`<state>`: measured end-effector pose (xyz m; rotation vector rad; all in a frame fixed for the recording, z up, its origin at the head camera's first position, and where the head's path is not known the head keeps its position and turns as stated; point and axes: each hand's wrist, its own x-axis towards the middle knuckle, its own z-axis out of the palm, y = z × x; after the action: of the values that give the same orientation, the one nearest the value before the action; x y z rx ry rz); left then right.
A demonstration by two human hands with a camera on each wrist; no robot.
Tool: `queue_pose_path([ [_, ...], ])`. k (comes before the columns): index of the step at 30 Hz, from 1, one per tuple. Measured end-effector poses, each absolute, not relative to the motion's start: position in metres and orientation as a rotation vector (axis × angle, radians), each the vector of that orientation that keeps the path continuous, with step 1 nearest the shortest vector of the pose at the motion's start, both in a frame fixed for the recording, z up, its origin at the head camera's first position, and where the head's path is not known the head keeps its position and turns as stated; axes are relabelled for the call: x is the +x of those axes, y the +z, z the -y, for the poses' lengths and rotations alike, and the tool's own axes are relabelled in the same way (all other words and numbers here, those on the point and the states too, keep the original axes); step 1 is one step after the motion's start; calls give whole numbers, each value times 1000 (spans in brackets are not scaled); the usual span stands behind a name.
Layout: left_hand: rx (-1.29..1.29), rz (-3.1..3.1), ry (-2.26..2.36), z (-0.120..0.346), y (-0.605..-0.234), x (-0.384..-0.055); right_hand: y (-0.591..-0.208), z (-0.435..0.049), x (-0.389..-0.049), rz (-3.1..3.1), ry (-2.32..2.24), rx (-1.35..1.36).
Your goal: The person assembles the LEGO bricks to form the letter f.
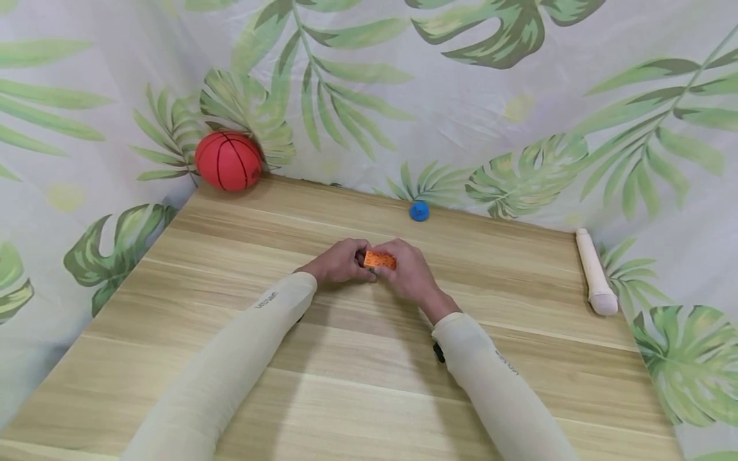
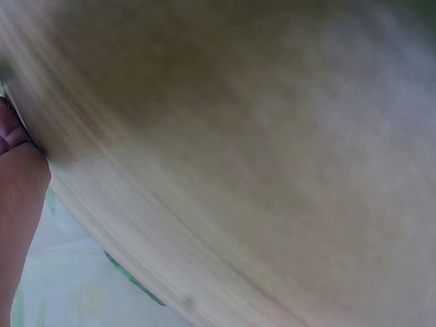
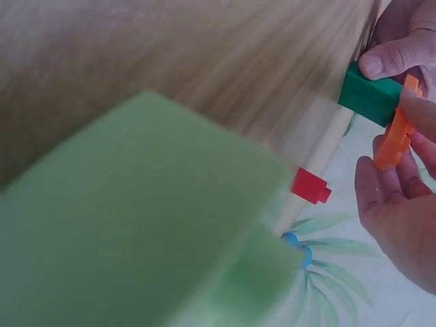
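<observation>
Both hands meet above the middle of the table. In the head view my right hand (image 1: pixel 408 272) pinches a studded orange building brick (image 1: pixel 379 259) between thumb and fingers. The left hand (image 1: pixel 344 261) closes in from the left, its fingers curled. In the right wrist view its thumb presses on a green building brick (image 3: pixel 368 94), which is right against the orange brick (image 3: pixel 394 136). Most of the green brick is hidden by the hands in the head view. The left wrist view catches only part of a hand (image 2: pixel 17 170) at its left edge.
A red ball (image 1: pixel 228 161) sits at the far left corner. Near the back edge lies a blue object (image 1: pixel 419 210), and a white microphone-shaped object (image 1: pixel 596 272) is at the right edge. The right wrist view shows a red brick (image 3: pixel 310 185) and a blurred pale green block (image 3: pixel 143 218) up close.
</observation>
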<state>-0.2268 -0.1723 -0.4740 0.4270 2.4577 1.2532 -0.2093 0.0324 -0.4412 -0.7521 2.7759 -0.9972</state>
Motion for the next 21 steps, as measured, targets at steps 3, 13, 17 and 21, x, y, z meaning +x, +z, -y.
queue_pose_path([
  [3, 429, -2462, 1252, 170, -473, -227, -442, -34, -210, -2774, -1047, -718],
  [13, 460, -2453, 1291, 172, -472, -229, -444, -40, -214, -2746, -1147, -660],
  [17, 466, -2362, 1437, 178, -473, -226, -443, -41, -214, -2765, -1116, -660],
  [21, 417, -2250, 1575, 182, -472, -225, -440, -40, -215, -2760, -1063, -689],
])
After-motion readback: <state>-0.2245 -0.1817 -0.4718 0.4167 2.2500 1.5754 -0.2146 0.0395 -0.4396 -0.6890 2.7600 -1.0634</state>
